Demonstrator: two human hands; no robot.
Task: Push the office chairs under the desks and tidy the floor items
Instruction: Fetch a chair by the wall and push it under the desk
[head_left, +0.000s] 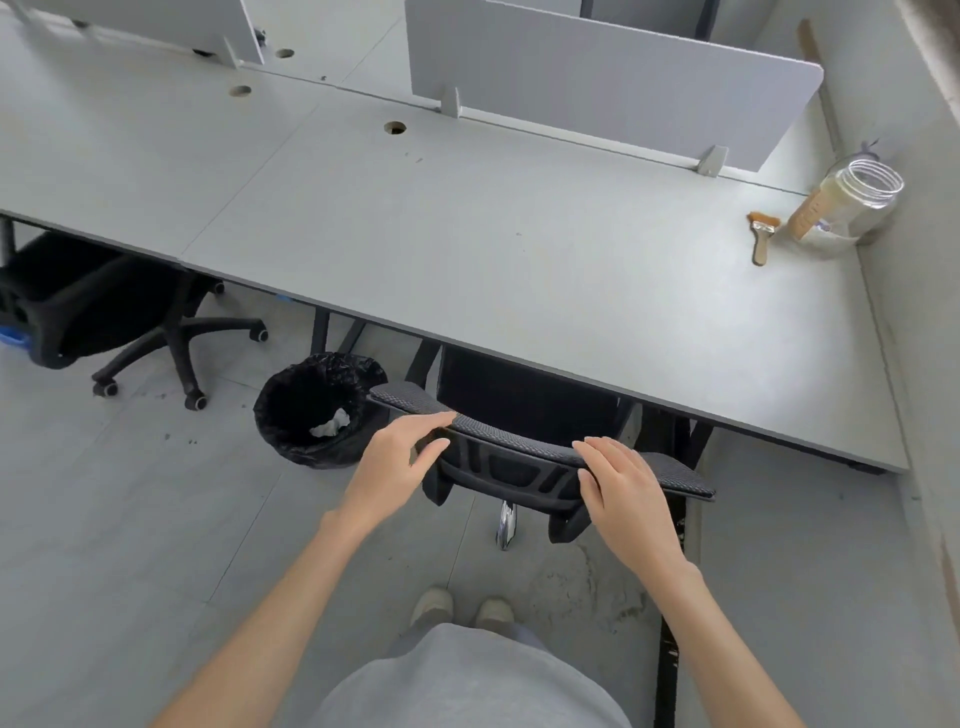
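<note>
Left hand (402, 457): fingers nearly straight and slightly spread, tips resting on the top edge of the chair back (519, 452), thumb below against its rear face. Right hand (618, 483): fingers extended and laid together over the same top edge, further right. Neither hand curls round the frame; contact looks like a flat push.

Chair (524, 405): seat already under the front edge of the desk (467, 249), back just short of that edge. Mesh back probably gives a little; the plastic frame behind it is stiff. Rolls on casters, so likely light to push. Best contact: top rail, both hands spread.

Surroundings: lined bin (317, 410) with crumpled paper stands just beside the chair's left side, touching or nearly so; could snag. Second chair (104, 317) sits partly out to the left. Brush (761, 236) and jar (852, 208) near the desk's right edge.
</note>
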